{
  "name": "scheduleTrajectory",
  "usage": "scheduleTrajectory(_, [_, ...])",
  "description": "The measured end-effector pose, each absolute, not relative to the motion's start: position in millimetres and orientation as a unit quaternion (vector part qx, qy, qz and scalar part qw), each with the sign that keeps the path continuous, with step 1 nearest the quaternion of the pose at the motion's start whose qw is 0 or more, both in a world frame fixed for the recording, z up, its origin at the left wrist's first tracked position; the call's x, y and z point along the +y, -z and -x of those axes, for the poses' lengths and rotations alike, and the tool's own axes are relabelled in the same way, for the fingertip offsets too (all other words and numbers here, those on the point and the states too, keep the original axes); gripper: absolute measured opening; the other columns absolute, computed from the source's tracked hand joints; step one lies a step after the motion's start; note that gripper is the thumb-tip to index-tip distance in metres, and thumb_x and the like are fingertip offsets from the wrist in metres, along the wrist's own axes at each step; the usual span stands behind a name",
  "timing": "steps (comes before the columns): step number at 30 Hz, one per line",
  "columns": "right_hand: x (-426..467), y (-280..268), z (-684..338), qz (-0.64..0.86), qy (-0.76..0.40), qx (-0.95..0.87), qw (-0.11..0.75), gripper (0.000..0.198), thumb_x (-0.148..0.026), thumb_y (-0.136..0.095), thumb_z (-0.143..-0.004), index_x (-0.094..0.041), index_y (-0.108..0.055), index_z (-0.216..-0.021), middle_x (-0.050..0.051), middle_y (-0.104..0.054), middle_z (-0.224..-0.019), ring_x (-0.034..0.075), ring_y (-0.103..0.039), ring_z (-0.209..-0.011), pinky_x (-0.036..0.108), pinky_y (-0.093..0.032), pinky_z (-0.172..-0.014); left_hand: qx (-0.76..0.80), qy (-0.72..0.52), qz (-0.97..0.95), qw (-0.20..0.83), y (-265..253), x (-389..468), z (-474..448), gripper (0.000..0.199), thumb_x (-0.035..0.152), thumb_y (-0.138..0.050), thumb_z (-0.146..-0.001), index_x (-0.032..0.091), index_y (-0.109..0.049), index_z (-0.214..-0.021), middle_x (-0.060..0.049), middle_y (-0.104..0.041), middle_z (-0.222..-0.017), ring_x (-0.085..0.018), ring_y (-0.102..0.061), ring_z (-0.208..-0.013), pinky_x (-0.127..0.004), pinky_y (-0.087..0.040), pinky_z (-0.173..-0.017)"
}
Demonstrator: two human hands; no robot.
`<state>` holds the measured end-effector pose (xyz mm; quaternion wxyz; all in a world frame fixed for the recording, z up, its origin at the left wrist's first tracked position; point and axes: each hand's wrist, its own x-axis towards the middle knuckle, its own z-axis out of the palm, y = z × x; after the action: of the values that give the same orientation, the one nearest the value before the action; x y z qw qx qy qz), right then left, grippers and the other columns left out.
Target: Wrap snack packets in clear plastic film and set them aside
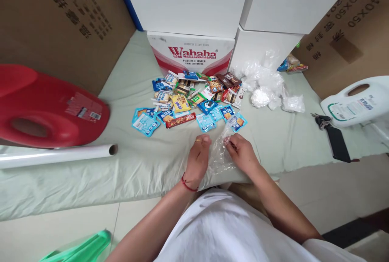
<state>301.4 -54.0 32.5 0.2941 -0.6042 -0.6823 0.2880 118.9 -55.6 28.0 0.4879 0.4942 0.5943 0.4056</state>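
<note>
Before piled snacks (pixel 181 103) and a Wahaha box (pixel 193 54), both hands (pixel 197 157) (pixel 244 154) pinch a clear bag (pixel 221 153).

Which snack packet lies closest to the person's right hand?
The blue packet at the right end of the front row, partly behind the clear plastic: it lies just beyond the right hand; other packets lie farther off.

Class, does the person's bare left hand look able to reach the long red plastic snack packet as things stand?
Probably yes: only pale green cloth shows between the left hand and the red packet. The hand may first need to release the clear, crumpled plastic bag it seems to hold.
</note>
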Motion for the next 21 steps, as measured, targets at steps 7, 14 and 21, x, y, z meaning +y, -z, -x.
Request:
scheduleTrajectory(7, [-57, -28, -302, 0.589, -0.396, -0.604, 0.363, 0.021, -0.043, -0.065, -0.093, -0.024, -0.073, -0.09, 0.002, -0.065, -0.08, 0.018, -0.054, -0.071, 0.029, -0.039, -0.066, 0.609, -0.377, -0.521, 0.464, -11, -41, -128, 0.033, 0.047, -0.052, -0.093, 0.024, -0.051, -0.07, 0.004, -0.047, -0.059, -0.017, -0.046, -0.059, -0.029, -0.033, -0.061])
scheduleTrajectory(14, [-66, -13, -320, 0.622, -0.494, -0.421, 0.438, 0.041, -0.062, -0.076, -0.079, -0.022, -0.066, -0.079, -0.006, -0.047, -0.058, 0.011, -0.034, -0.054, 0.026, -0.025, -0.052, 0.657, -0.415, -0.458, 0.432, 2, -50, -94, 0.041, 0.055, -0.044, -0.098, 0.025, -0.043, -0.071, 0.004, -0.042, -0.061, -0.016, -0.04, -0.061, -0.027, -0.033, -0.059])
scheduleTrajectory(21, [-78, -1, -337, 0.65, -0.496, -0.398, 0.416, 0.041, -0.062, -0.074, -0.081, -0.022, -0.065, -0.08, -0.007, -0.044, -0.053, 0.011, -0.033, -0.047, 0.026, -0.022, -0.046, 0.697, -0.39, -0.465, 0.382, -2, -51, -66, 0.04, 0.051, -0.042, -0.1, 0.025, -0.044, -0.069, 0.003, -0.045, -0.058, -0.016, -0.042, -0.057, -0.028, -0.032, -0.056])
